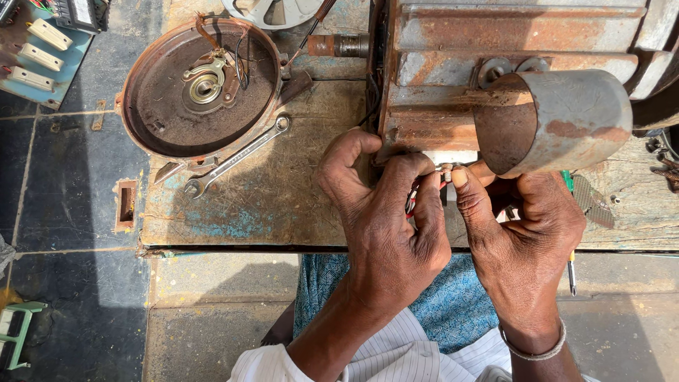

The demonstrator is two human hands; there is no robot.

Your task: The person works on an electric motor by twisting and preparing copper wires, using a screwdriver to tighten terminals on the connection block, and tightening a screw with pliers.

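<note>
Both my hands meet at the front of a rusty electric motor body (pixel 453 78) lying on a worn wooden board (pixel 269 198). My left hand (pixel 385 219) pinches a bundle of thin red and white wires (pixel 411 200) against the motor's lower edge. My right hand (pixel 520 226) pinches the ends of the same wires near a small terminal (pixel 445 170), thumb up. A rusty metal cylinder (pixel 559 120) on the motor overhangs my right hand and hides part of it.
A round rusty end cover (pixel 201 88) with a bearing lies at the left. A combination spanner (pixel 237 157) lies beside it. A screwdriver (pixel 570 265) sticks out under my right hand. A panel with switches (pixel 39 46) sits at top left. Screws (pixel 665 170) lie at right.
</note>
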